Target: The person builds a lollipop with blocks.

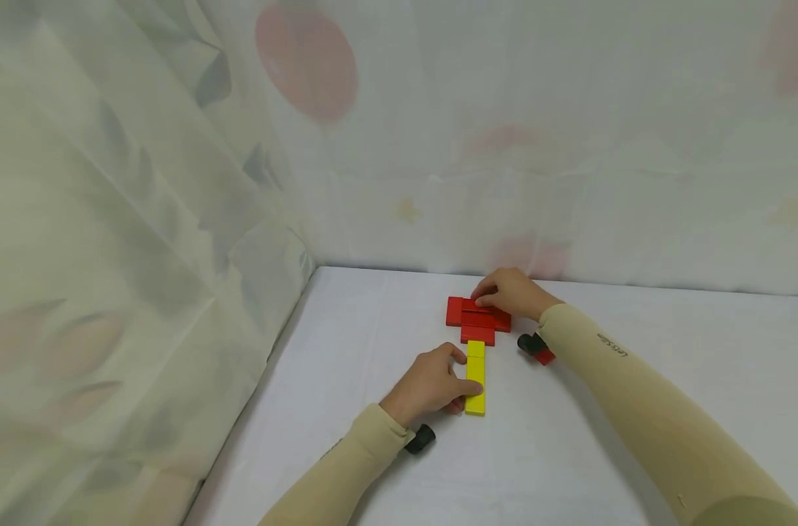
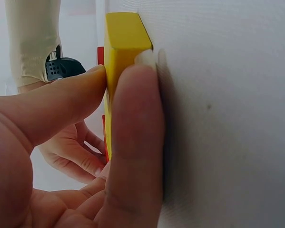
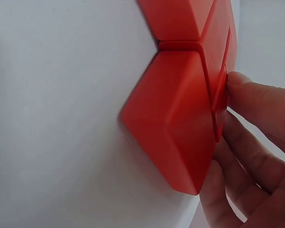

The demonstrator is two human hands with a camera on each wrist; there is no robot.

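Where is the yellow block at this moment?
In the head view the yellow block lies on the white table, just in front of the red blocks, pinched by the left hand.

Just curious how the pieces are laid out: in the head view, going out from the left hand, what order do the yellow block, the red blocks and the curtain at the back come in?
1. Yellow block: pinched by the left hand.
2. Red blocks: just beyond the yellow block's far end, under the right hand.
3. Curtain: farthest, behind the table's back edge.
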